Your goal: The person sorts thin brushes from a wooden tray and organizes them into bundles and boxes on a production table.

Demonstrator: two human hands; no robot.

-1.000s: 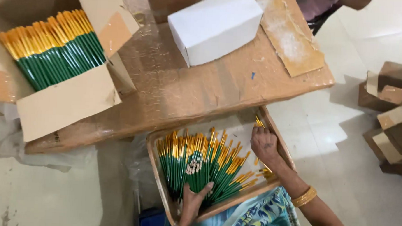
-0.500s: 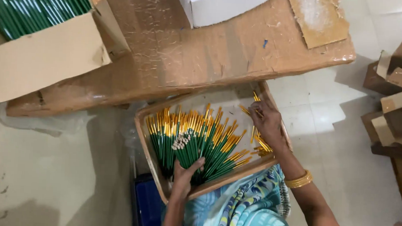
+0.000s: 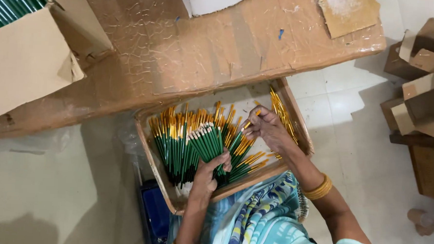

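Head view
Left hand [image 3: 209, 171]: grip closed around a bundle of green brushes [image 3: 207, 138], over the tray [image 3: 152, 148].
Right hand [image 3: 268, 129]: fingers pinch one brush [image 3: 250, 122], right of the bundle.
Desk [image 3: 205, 53]: far side, carrying a cardboard box [image 3: 24, 65].

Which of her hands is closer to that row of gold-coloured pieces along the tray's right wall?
Right. The right hand sits just beside the gold pieces, while the left hand grips a pencil bundle mid-tray.

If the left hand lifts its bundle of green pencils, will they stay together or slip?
The bundle of green pencils is loose, with no band visible, so some would probably slip from the left hand. They look thin, stiff and likely light. Loose ones in the tray may roll.
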